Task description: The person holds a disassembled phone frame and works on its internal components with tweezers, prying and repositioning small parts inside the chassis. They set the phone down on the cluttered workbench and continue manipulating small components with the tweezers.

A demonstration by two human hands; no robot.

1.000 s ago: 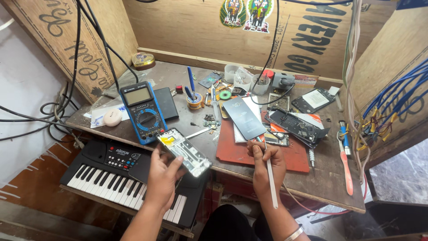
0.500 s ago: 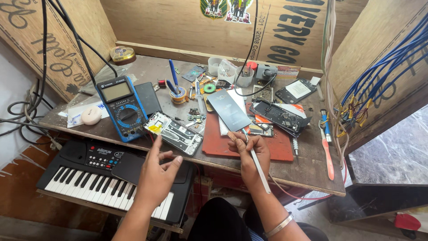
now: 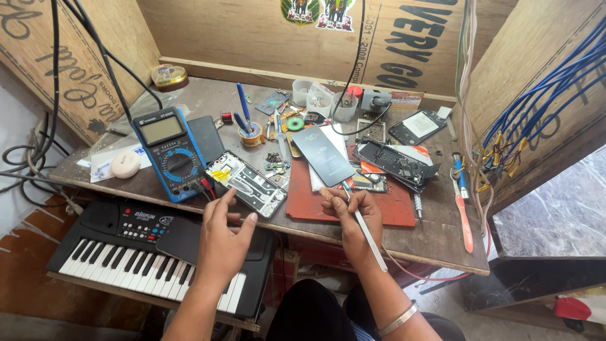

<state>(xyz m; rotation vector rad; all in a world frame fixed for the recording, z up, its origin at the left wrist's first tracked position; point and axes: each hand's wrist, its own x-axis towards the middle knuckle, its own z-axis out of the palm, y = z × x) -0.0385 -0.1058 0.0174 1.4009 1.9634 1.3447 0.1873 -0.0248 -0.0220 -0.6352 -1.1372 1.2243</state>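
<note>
Wooden and much cluttered, the table (image 3: pixel 435 240) carries an opened phone (image 3: pixel 247 184) that lies near its front edge, between the blue multimeter (image 3: pixel 167 151) and the red mat (image 3: pixel 353 202). The phone's long axis runs diagonally, from far-left to near-right. The left hand (image 3: pixel 224 237) is nearer to it: the fingers are spread apart and hold nothing, and the fingertips (image 3: pixel 228 192) reach the near edge of the phone, which lies just ahead of the hand. The right hand (image 3: pixel 353 218) is closed around a white pen-like tool (image 3: pixel 369 233) and rests at the mat, to the right of the phone.
</note>
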